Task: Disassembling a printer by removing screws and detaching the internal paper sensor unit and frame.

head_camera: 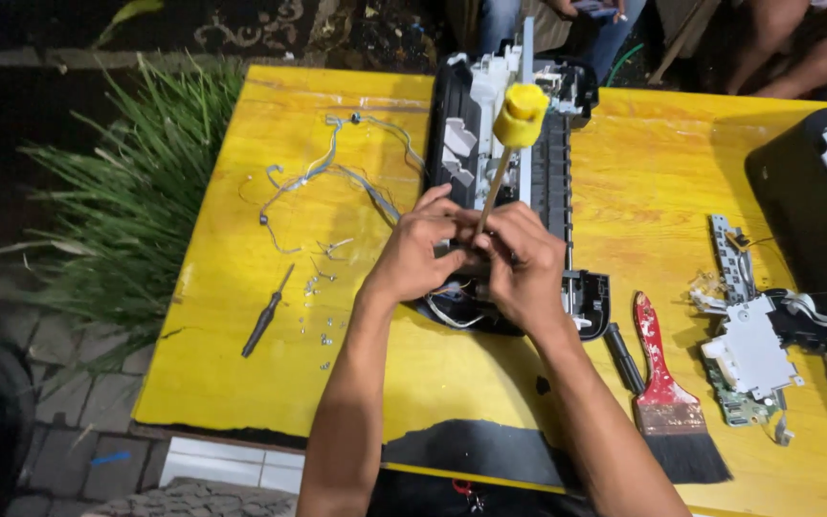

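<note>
Your two hands meet over a long, black plastic printer chassis [504, 172] that lies lengthwise down the middle of a glossy yellow table [241, 316]. White and grey moulded parts stand ribbed and blocky along its open top. Your left hand [420, 251] is curled around the lower shaft of one screwdriver [507, 144], fingers pinched on the thin metal rod. Your right hand [523, 266] is clenched beside it, touching the left; whether it grips the shaft too, you cannot tell from here. The screwdriver stands nearly upright, tilted slightly to the right, its rounded yellow handle topmost above the chassis.

To your left lies one tangle of thin grey wires [332, 177], looping and limp. Nearer you sits one slim black screwdriver [267, 314], and beside it a scatter of tiny metal screws [320, 311], too small to count.

To your right lies one paintbrush [667, 397] with a chipped red handle, a metal band and black bristles. Just left of it is one short black cylinder [623, 357]. Further right rests one green circuit board with white plastic pieces [748, 349], and one black casing [815, 206] at the table's edge.
</note>
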